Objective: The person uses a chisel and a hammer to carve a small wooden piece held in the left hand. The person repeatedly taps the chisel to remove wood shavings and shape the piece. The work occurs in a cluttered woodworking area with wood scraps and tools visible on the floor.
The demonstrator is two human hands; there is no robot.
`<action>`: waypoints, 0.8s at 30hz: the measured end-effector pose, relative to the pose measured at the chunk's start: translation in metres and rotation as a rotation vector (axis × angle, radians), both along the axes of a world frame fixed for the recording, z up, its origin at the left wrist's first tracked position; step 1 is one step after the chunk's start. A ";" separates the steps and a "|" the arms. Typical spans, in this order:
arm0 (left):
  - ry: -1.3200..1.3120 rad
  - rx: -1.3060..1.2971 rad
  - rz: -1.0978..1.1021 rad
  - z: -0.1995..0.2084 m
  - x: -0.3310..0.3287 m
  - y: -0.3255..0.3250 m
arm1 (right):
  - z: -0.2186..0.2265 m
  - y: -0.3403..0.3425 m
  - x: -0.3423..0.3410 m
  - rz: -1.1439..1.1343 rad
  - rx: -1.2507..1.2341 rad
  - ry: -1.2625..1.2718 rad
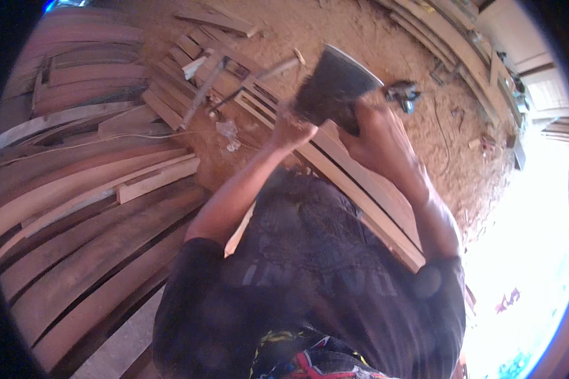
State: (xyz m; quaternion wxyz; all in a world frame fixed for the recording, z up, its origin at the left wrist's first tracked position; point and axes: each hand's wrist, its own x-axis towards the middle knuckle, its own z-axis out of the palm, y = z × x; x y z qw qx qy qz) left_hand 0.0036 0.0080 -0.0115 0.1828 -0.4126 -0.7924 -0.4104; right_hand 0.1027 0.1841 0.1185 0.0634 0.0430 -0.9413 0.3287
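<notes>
Between my two hands, above the wooden boards, is a dark, flat piece (338, 82) that flares outward to a pale, curved far edge. I cannot make out what kind of thing it is. My left hand (291, 129) is closed at its near left corner, the fingers partly blurred. On the near right side, my right hand (379, 139) grips it with bent fingers. Beneath my hands, long pale wooden strips (367, 211) run diagonally toward my body, with dark gaps between them.
Stacked planks (95, 252) fill the left side. A wooden-handled tool (278, 68) lies beyond my left hand. A dark power tool (403, 95) sits on the brown ground (433, 129). More boards (449, 50) line the far right, and a crumpled clear bag (227, 134) lies left of centre.
</notes>
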 end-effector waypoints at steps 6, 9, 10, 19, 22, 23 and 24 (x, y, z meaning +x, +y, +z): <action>0.069 -0.216 -0.023 -0.014 0.009 -0.014 | 0.012 -0.025 0.019 -0.145 -0.116 0.272; -0.006 -0.143 -0.053 -0.011 0.008 -0.011 | -0.019 -0.029 0.013 -0.086 0.087 0.118; -0.061 -0.089 -0.071 -0.010 0.007 -0.012 | -0.018 -0.031 0.004 -0.085 0.146 -0.058; -1.100 0.629 0.157 0.033 -0.049 -0.038 | -0.041 0.005 0.035 -0.329 -0.191 -0.220; -0.937 0.761 -0.022 0.071 -0.093 -0.056 | -0.054 0.005 0.051 -0.402 -0.282 -0.290; -0.930 0.693 -0.040 0.080 -0.099 -0.057 | -0.055 0.005 0.050 -0.430 -0.304 -0.327; -0.890 0.638 0.010 0.085 -0.095 -0.053 | -0.056 0.007 0.049 -0.428 -0.305 -0.337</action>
